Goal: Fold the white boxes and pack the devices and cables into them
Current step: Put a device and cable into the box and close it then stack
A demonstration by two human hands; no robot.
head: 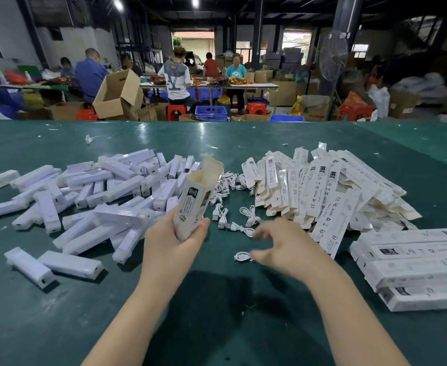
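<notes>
Head view, the only one.

Left hand (pixel 176 237) grips the lower end of an erected white printed cardboard box (pixel 194 199), open mouth tilted up and away from the wrist. Right hand (pixel 283 247) hovers just over the green desk (pixel 217 326), fingers spread and loosely bent, holding nothing; it is motion-blurred, so exact finger pose is unclear. A small coiled white USB cable (pixel 242 256) lies just beside its fingertips, on the thumb side.

Risks, as judged:
- The hold is on the box's bottom end only. A squeeze could crush the thin card or pop the bottom flap, and contents would drop through.
- The cable is limp and loosely coiled. A hasty pinch may catch one loop and let it uncoil, or drag a neighbour from the heap of loose white cables (pixel 225 191) beyond the right hand.
- Whether a device already sits in the box cannot be told; the interior is not visible.

Stock:
- pile of white oblong plastic devices (pixel 98 199), outboard of the left hand;
- flat unfolded white box blanks (pixel 328 191), beyond the right hand;
- finished closed white boxes (pixel 415 268), stacked outboard of the right hand.
</notes>
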